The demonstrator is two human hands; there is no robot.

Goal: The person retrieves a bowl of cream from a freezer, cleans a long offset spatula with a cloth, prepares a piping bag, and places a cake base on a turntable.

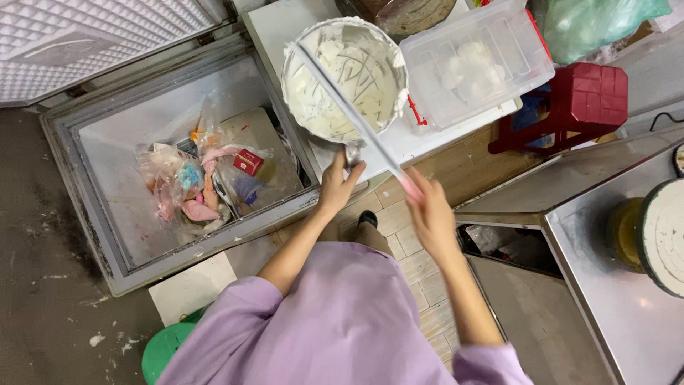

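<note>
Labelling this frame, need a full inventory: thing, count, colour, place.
bowl: 1, metal, smeared with white cream, on the white counter at top centre
spatula: 1, long, pale blade with pink handle, lying across the bowl
plastic box: 1, clear, lidded, right of the bowl
chest freezer: 1, grey, lid open, left
bagged items: several, mixed colours, inside the freezer
stool: 1, red, upper right
steel table: 1, grey, right
cake: 1, white-topped, right edge
bucket: 1, green, bottom left
sleeves: purple, bottom centre
left hand: holds the bowl's handle
right hand: grips the spatula handle
</note>
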